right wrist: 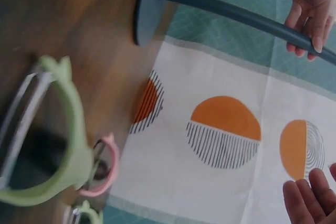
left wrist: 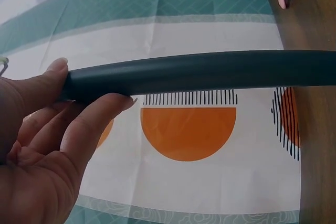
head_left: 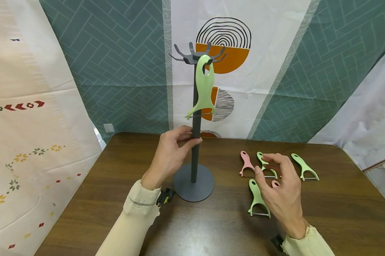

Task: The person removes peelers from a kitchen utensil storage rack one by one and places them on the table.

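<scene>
My left hand [head_left: 170, 152] holds the dark grey pole [left wrist: 199, 69] of an upright hook stand at mid-height, thumb and fingers around it. From a front hook of the stand's top ring [head_left: 192, 57] hangs a light green peeler [head_left: 205, 87], blade end down. My right hand [head_left: 285, 190] is over the peelers on the table with fingers loosely bent and nothing between them. Around it lie a pink peeler [head_left: 246, 164], a green peeler [head_left: 260, 156] partly covered by the fingers, and another green peeler [head_left: 257, 195] in front. A second pink peeler [head_left: 275, 183] is mostly hidden behind the hand.
One more green peeler [head_left: 302, 165] lies to the right of the group. The stand's round base [head_left: 182, 186] rests on the brown wooden table [head_left: 131, 160]. Patterned cloth [head_left: 125, 71] hangs behind the table, and a pale curtain [head_left: 35, 124] is on the left.
</scene>
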Demonstrator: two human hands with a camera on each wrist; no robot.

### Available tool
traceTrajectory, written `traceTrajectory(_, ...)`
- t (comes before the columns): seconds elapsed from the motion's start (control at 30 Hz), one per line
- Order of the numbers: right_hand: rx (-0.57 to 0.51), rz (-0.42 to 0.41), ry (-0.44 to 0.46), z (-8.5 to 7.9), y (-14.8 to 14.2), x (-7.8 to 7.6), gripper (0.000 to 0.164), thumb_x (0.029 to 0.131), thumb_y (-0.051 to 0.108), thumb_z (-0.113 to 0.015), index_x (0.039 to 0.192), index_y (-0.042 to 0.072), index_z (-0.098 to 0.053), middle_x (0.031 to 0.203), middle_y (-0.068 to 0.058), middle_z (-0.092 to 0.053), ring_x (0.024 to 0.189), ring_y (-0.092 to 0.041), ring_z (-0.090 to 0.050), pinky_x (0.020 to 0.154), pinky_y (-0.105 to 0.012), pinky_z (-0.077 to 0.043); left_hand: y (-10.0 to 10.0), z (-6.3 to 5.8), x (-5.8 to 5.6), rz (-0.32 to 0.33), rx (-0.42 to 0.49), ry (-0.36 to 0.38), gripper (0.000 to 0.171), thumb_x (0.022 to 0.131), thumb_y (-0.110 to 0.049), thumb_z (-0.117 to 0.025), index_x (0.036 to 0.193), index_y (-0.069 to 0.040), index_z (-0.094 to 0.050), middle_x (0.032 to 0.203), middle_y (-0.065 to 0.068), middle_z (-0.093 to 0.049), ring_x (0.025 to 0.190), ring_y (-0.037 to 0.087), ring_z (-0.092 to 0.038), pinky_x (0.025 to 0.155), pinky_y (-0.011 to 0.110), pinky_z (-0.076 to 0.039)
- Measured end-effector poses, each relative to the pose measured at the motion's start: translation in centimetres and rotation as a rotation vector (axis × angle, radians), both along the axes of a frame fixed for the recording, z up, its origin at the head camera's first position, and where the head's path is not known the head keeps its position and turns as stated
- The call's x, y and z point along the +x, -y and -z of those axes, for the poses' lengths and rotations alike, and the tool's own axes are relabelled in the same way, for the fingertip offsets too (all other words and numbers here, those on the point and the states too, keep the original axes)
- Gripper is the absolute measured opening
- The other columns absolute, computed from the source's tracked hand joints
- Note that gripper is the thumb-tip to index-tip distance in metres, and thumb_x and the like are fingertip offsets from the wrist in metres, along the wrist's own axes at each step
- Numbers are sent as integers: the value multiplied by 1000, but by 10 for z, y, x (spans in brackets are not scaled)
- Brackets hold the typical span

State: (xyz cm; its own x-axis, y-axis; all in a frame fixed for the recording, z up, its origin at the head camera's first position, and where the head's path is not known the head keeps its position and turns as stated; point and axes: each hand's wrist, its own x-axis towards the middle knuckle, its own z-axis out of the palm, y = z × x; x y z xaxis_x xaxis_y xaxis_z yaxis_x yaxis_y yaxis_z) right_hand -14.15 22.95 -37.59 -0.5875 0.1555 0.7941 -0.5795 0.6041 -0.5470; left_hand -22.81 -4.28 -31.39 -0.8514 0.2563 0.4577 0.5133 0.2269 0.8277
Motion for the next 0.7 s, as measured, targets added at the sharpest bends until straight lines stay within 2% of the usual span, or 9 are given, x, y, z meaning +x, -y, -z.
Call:
traceTrajectory(0.23, -22, -30, -13, -13, 15, -7, 45, 82, -5, -74, 125, -1, -63, 118, -11, -65, 107, -3, -65, 99, -16, -50, 2, 1, -1, 7, 31, 24, 22, 89, -9, -79, 110, -7, -75, 103, 11, -79, 93, 19, -77, 83, 30, -61)
traceTrajectory(0.5, -103, -88, -32, -27, 30, -14, 48, 80, -7, -76, 126, -3, -61, 119, -13, -65, 109, -10, -65, 102, -21, -50, 6, 1, -2, 11, 53, 47, 23, 87, -11, -81, 109, -9, -76, 100, 10, -80, 89, 19, -78, 81, 30, -61)
traceTrajectory(0.7, -89, -102, -36, -35, 39, -19, 49, 81, -6, -74, 128, -5, -59, 124, -14, -64, 113, -9, -64, 104, -23, -49, 5, 1, -3, 11, 54, 57, 23, 86, -11, -82, 107, -8, -75, 99, 12, -80, 88, 20, -78, 77, 28, -60)
